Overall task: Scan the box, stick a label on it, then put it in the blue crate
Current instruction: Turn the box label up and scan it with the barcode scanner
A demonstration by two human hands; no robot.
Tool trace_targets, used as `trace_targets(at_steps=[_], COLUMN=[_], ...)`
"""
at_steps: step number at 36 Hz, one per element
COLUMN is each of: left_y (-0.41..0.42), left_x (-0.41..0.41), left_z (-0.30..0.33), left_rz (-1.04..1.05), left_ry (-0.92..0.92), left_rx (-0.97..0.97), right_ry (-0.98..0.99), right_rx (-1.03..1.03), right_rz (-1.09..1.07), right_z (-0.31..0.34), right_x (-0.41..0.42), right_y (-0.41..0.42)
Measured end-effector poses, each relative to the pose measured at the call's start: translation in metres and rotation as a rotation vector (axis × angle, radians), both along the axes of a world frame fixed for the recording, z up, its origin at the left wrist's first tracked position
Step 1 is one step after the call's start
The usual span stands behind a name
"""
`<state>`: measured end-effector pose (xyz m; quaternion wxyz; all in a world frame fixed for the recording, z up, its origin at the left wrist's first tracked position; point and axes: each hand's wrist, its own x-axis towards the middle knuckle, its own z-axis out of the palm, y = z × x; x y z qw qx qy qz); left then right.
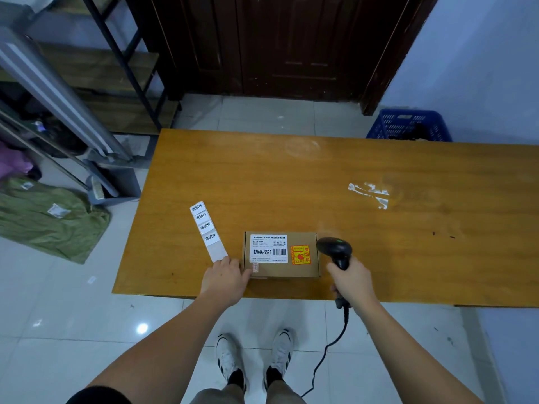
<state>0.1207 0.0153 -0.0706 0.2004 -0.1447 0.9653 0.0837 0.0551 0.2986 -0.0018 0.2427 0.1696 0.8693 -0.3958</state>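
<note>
A small brown cardboard box (280,268) lies flat near the front edge of the wooden table (350,182); it bears a white barcode label and an orange sticker on top. My left hand (226,277) rests against the box's left front corner, fingers spread on the table. My right hand (353,282) grips a black handheld scanner (335,249), whose head sits just right of the box and points toward it. A strip of white labels (207,231) lies on the table left of the box. The blue crate (408,125) stands on the floor beyond the table's far right edge.
The scanner's black cable (326,351) hangs down to the floor by my feet. White tape scraps (372,193) are stuck on the tabletop to the right. A metal shelf frame (73,112) and green cloth (49,220) stand left of the table. A dark door is behind.
</note>
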Motion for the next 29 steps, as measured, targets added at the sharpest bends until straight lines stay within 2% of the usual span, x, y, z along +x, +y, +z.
trace_targets(at_steps=[10,29], left_y=[-0.004,-0.002], left_x=[0.004,0.010], left_z=[0.005,0.011], left_rz=[-0.029,0.008], left_ry=[-0.076,-0.152], left_rx=[-0.007,0.042], right_ry=[-0.100,-0.131], right_rx=[0.080,0.165], right_rz=[-0.011,0.029], right_z=[-0.034,-0.057], right_x=[-0.033,-0.047], right_y=[0.051,0.053])
